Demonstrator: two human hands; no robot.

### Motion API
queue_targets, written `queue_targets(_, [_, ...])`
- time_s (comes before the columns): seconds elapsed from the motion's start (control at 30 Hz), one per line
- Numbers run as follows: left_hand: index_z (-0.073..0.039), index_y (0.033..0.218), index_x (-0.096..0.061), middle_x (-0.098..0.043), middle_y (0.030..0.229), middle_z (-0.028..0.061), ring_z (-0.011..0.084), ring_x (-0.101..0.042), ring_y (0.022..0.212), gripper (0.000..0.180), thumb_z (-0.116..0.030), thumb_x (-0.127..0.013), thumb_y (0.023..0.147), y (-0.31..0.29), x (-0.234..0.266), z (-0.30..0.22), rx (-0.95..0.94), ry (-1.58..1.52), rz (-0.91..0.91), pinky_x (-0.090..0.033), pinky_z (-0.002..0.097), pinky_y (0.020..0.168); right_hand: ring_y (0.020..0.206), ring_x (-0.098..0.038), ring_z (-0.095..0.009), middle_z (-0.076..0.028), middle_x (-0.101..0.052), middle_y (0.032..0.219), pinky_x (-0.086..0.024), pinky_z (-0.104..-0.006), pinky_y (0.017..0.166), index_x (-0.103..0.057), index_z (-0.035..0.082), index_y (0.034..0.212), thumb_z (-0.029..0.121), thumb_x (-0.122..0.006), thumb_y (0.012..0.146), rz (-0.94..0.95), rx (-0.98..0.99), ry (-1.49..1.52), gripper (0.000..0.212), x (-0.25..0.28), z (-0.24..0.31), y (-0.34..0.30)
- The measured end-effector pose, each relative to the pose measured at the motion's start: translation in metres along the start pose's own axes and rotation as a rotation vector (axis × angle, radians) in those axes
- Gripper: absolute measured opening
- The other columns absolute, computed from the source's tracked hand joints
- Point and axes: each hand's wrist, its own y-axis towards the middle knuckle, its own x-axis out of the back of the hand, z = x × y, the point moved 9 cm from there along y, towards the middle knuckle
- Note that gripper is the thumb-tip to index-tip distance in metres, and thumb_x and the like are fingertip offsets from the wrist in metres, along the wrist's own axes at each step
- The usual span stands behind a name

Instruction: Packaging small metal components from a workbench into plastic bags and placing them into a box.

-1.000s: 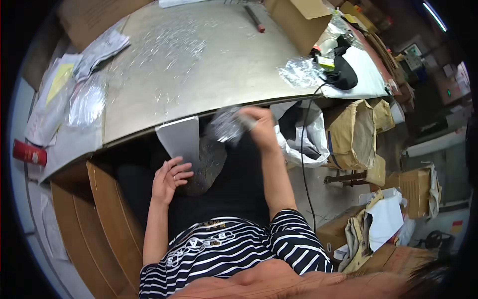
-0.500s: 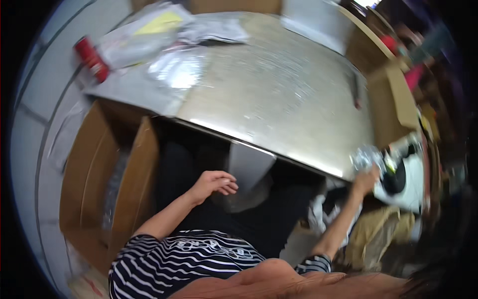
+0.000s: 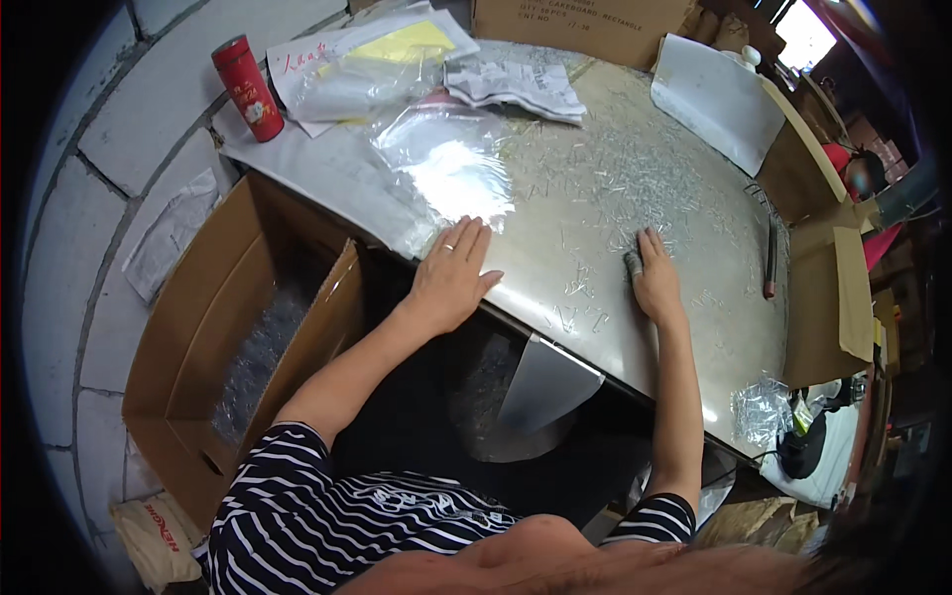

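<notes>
My left hand [image 3: 451, 281] lies flat at the table's near edge, fingers stretched out. Its fingertips touch the near end of a pile of clear plastic bags [image 3: 446, 164]. Farther right, my right hand [image 3: 656, 283] rests on the metal tabletop [image 3: 605, 297] with its fingers extended; something dark is wrapped around one finger. Just beyond those fingertips spread many small, shiny, wire-like pieces [image 3: 645, 178], and a few lie between the hands. I see nothing held in either hand. A bundle of crumpled clear plastic [image 3: 762, 409] sits at the table's near right corner.
An open cardboard box [image 3: 188, 347] with clear plastic inside stands at left. A red flask [image 3: 248, 89], papers [image 3: 397, 45] and a folded newspaper [image 3: 516, 87] lie at the back left. Cardboard [image 3: 818, 297] borders the right side, near a dark rod [image 3: 770, 253].
My right hand has left the plastic bundle at the right corner and moved left onto the tabletop. My left hand has risen from above my lap to the table edge. The view has shifted.
</notes>
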Motion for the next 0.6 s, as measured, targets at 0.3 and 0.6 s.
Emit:
queue_targets(0.3, [-0.001, 0.106, -0.057, -0.052, 0.107, 0.0141, 0.0309, -0.053, 0.098, 0.029, -0.017, -0.064, 0.084, 0.0, 0.027, -0.009, -0.047, -0.084, -0.152, -0.042, 0.0411, 0.091, 0.14, -0.029, -0.033, -0.017, -0.037, 0.148, -0.024, -0.0377, 0.115, -0.043, 0.003, 0.138, 0.013, -0.049, 0.094, -0.061, 0.066, 0.071, 0.046, 0.011, 0.02, -0.047])
queue_targets(0.6, [-0.002, 0.086, -0.064, -0.06, 0.087, 0.0174, 0.0386, -0.058, 0.09, 0.018, -0.019, -0.065, 0.084, 0.063, -0.004, 0.087, 0.388, -0.124, -0.033, -0.046, 0.0453, 0.08, 0.123, -0.051, -0.033, -0.019, -0.056, 0.129, -0.039, -0.0352, 0.104, -0.056, -0.003, 0.121, -0.002, -0.053, 0.086, -0.3, -0.047, 0.465, 0.035, 0.064, 0.026, -0.103])
